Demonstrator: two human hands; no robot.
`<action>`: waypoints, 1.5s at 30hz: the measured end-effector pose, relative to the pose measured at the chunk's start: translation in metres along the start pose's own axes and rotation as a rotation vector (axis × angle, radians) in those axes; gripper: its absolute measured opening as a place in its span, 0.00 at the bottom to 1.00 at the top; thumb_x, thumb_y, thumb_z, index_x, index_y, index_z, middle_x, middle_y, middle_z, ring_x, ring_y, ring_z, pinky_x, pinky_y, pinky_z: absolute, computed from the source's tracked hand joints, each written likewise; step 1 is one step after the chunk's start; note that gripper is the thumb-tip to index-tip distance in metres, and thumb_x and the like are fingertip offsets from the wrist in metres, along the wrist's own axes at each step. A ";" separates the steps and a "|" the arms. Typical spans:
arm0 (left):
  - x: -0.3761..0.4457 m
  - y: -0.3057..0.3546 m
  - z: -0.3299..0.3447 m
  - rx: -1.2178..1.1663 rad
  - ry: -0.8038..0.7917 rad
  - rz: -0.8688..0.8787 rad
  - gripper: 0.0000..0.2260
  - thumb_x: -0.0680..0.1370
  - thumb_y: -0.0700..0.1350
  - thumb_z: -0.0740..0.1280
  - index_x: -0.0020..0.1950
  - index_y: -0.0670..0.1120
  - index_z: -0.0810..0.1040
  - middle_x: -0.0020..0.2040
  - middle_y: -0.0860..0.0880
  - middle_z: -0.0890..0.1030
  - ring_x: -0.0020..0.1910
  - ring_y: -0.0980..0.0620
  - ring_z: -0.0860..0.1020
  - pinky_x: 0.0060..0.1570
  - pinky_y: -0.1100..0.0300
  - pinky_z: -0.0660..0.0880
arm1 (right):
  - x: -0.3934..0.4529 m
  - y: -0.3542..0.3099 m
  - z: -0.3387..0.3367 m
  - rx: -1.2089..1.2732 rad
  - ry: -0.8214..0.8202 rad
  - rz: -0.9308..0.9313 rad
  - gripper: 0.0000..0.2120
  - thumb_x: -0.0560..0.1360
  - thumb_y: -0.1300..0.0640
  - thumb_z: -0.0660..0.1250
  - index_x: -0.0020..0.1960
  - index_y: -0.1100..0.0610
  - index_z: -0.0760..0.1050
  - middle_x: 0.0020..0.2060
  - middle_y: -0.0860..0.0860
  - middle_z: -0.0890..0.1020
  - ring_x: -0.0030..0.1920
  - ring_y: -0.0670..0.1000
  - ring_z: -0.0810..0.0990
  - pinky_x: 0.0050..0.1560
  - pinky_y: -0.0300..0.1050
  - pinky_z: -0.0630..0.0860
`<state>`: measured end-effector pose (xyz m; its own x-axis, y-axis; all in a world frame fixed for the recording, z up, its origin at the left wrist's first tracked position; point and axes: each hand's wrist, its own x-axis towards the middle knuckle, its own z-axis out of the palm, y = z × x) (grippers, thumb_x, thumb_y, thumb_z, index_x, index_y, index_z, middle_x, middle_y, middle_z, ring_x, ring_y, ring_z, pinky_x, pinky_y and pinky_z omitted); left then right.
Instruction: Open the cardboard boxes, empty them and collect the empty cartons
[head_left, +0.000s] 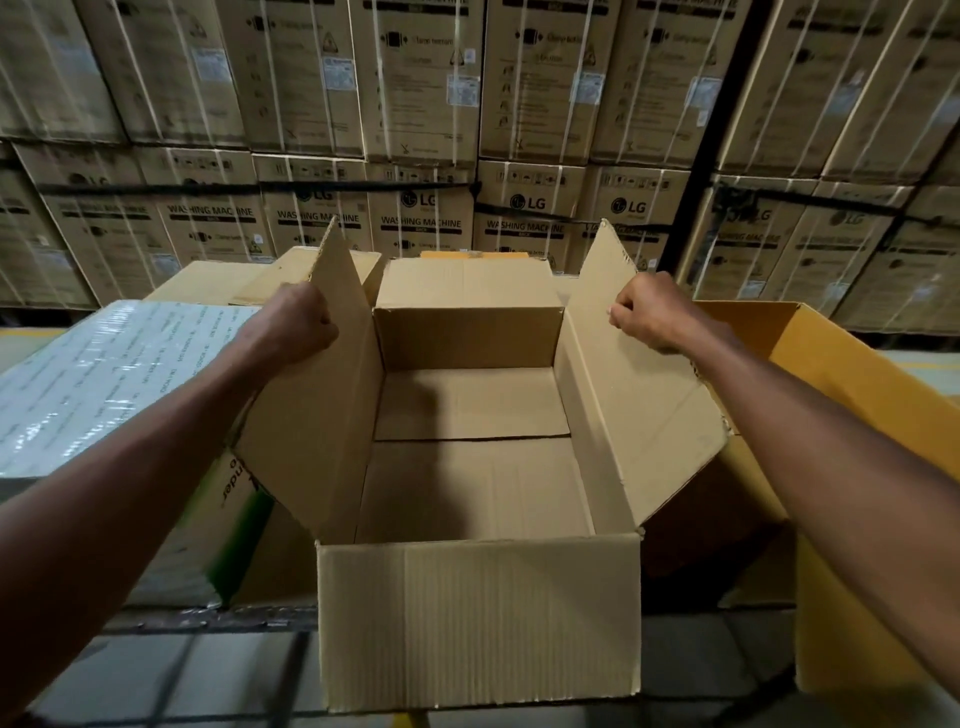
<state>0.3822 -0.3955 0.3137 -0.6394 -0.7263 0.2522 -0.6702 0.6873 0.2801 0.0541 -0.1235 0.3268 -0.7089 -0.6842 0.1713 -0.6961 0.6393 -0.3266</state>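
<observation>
I am watching both sets of fingers curling tight: the left hand (298, 325) is gripping the outer edge of the left flap (322, 384), and the right hand (652, 312) is pinching the edge of the right flap (639, 374), thumb side toward me. Both flaps are standing up and leaning outward, so the cardboard box (478, 618) is lying open directly between the two hands, its long axis running away from me toward the far flap (467, 283). Neither hand is nearer; they are sitting level, one on each long side. I am seeing nothing inside, only the bare floor of the box with its two bottom panels meeting in a seam, so I am judging this carton ready to be collected.

The board is plain brown corrugated, matte, with fine ribbing showing on the near wall and ragged perforated edges on the flaps. To the left a film-wrapped bundle (104, 384) is glinting; to the right a yellow carton (831, 374) is standing open. Strapped washing-machine boxes (415, 130) are filling the background.
</observation>
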 end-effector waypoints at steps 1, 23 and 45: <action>-0.003 0.001 -0.009 -0.003 0.015 0.010 0.06 0.77 0.38 0.70 0.41 0.40 0.81 0.36 0.43 0.80 0.31 0.50 0.78 0.27 0.58 0.74 | -0.005 -0.004 -0.008 -0.003 0.015 -0.005 0.15 0.82 0.55 0.67 0.43 0.64 0.83 0.41 0.62 0.86 0.36 0.59 0.85 0.36 0.53 0.83; -0.067 0.123 -0.201 0.058 0.209 0.063 0.04 0.75 0.39 0.74 0.43 0.38 0.83 0.36 0.43 0.80 0.33 0.47 0.79 0.28 0.60 0.72 | -0.090 0.013 -0.232 0.088 0.238 -0.135 0.10 0.82 0.55 0.68 0.47 0.57 0.85 0.42 0.49 0.87 0.45 0.49 0.85 0.44 0.46 0.79; -0.066 0.435 -0.148 -0.068 0.188 0.188 0.09 0.73 0.44 0.77 0.49 0.40 0.84 0.39 0.45 0.78 0.35 0.50 0.77 0.29 0.59 0.70 | -0.127 0.293 -0.365 0.018 0.276 -0.035 0.12 0.84 0.58 0.65 0.50 0.63 0.84 0.45 0.57 0.86 0.45 0.56 0.84 0.36 0.45 0.74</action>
<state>0.1885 -0.0503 0.5556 -0.6646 -0.5797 0.4715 -0.5153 0.8125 0.2725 -0.1014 0.2793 0.5485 -0.6903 -0.5826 0.4290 -0.7203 0.6091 -0.3319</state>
